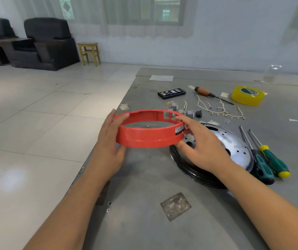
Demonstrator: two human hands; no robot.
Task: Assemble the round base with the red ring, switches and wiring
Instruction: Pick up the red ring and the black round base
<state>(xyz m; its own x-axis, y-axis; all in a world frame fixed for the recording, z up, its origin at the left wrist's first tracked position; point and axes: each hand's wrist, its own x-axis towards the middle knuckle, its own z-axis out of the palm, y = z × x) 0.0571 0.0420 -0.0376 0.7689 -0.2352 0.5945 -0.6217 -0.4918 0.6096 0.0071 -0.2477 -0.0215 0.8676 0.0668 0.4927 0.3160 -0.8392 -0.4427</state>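
Both hands hold the red ring just above the grey table. My left hand grips its left rim, thumb below and fingers over the top edge. My right hand holds the right rim, a finger over the top edge and the thumb under it. The round base, shiny metal with a black rim, lies to the right, partly hidden under my right hand. Small grey switches and a black knob lie behind the ring. White wires with terminals are spread further right.
Two green-handled screwdrivers lie right of the base. An orange-handled screwdriver, a black bit case and a yellow tape roll sit further back. The table's left edge runs close to my left hand. A few small screws lie near the wires.
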